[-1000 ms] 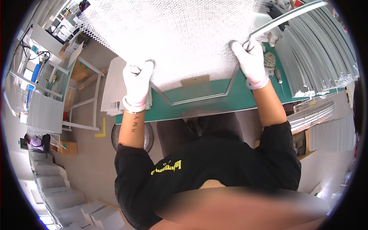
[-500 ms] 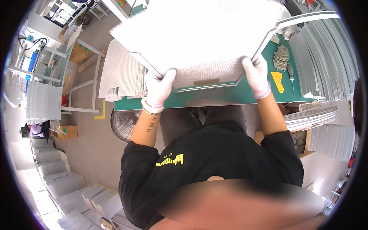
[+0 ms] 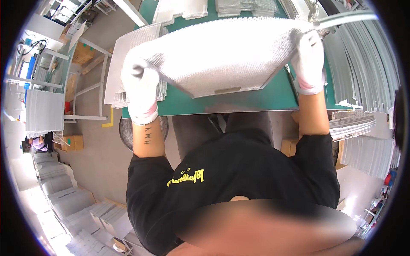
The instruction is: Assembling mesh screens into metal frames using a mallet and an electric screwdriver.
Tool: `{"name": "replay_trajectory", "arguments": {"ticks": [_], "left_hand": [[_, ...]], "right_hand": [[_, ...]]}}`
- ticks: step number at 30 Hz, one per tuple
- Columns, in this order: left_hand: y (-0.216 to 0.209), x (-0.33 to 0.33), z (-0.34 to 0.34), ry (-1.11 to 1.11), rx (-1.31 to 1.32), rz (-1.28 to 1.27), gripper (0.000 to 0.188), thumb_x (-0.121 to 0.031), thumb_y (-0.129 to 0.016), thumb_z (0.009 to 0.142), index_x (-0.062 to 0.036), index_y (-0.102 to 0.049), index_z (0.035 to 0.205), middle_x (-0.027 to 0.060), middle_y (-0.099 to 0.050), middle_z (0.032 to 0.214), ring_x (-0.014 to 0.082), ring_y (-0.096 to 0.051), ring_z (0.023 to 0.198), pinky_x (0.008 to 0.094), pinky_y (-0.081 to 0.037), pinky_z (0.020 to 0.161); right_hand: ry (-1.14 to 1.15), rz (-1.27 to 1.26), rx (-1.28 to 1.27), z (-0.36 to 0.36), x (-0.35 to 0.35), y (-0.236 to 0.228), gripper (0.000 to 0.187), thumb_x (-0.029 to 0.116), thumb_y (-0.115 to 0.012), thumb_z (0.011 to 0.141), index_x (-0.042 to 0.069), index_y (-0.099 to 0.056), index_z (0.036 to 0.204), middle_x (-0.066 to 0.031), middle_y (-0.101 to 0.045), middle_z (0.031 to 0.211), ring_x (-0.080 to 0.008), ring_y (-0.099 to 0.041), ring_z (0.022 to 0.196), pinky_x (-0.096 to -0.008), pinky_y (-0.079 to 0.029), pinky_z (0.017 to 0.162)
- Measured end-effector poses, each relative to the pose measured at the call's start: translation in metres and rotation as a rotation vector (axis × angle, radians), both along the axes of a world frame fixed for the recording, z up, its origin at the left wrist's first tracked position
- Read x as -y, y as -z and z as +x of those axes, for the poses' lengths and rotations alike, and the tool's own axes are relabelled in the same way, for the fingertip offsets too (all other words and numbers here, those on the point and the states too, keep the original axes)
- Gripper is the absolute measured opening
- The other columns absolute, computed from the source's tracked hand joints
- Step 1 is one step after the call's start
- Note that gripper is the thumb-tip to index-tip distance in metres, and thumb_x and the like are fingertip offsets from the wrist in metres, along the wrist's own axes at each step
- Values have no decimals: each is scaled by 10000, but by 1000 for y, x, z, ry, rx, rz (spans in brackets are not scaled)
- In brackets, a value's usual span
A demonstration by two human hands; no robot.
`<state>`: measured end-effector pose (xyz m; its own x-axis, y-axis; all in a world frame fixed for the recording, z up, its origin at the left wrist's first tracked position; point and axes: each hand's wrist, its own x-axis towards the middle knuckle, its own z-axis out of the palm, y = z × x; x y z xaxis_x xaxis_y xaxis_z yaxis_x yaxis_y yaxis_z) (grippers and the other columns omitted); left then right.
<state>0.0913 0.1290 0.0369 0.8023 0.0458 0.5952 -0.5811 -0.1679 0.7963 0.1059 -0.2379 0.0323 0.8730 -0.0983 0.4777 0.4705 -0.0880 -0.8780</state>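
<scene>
A silvery mesh panel with a thin metal rim hangs tilted between my hands over the green table. A small brownish strip sits at the middle of its near edge. My left hand, in a white glove, is closed on the panel's left far corner. The right far corner is gripped by my gloved right hand, its fingers bent over the edge. The panel's upper edge bows upward, and glare washes out part of its surface. Beside my right wrist lies a thin dark rod, partly covered.
Mesh sheets are stacked at the table's left. Further notched mesh pieces lie at the back. Long grey strips line the right side, under a white bar. A floor fan stands below the table's left edge.
Both hands have moved from the panel's near sides out to its far corners, spreading apart. The panel has tipped, uncovering the mesh pieces behind. The yellow tool at right is now hidden.
</scene>
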Motion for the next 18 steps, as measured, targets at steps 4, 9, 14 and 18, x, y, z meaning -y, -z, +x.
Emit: {"name": "replay_trajectory", "arguments": {"ticks": [4, 9, 14, 18], "left_hand": [[-2, 19, -16, 41, 171, -8, 234, -229, -577, 1016, 4, -582, 991, 113, -632, 995, 167, -612, 951, 303, -483, 872], [7, 34, -35, 638, 399, -80, 264, -286, -629, 992, -22, -617, 992, 152, -665, 903, 284, -643, 713, 468, -540, 728], [53, 17, -36, 1060, -40, 390, 438, -354, -615, 929, 3, -631, 1182, 196, -661, 1174, 377, -638, 1067, 506, -472, 970], [106, 12, -24, 689, -149, 787, 496, -157, -680, 799, -18, -584, 1265, 182, -602, 1296, 378, -561, 1201, 450, -436, 1041]], "right_hand": [[-4, 26, 223, -14, -26, -26, 136, 105, -600, 953, 6, -634, 865, -19, -595, 788, -91, -544, 734, -217, -431, 673], [-369, 194, 342, -52, 0, 6, 219, 230, -713, 910, 39, -629, 845, -93, -674, 801, -235, -624, 644, -337, -518, 615], [-627, -45, 606, -82, 2, 17, 546, 255, -524, 1022, 135, -302, 538, -16, -415, 499, -127, -451, 386, -268, -363, 366], [-486, 184, 779, -113, -7, 43, 377, 90, -556, 870, 78, -393, 530, -114, -557, 622, -138, -572, 476, -240, -354, 352]]}}
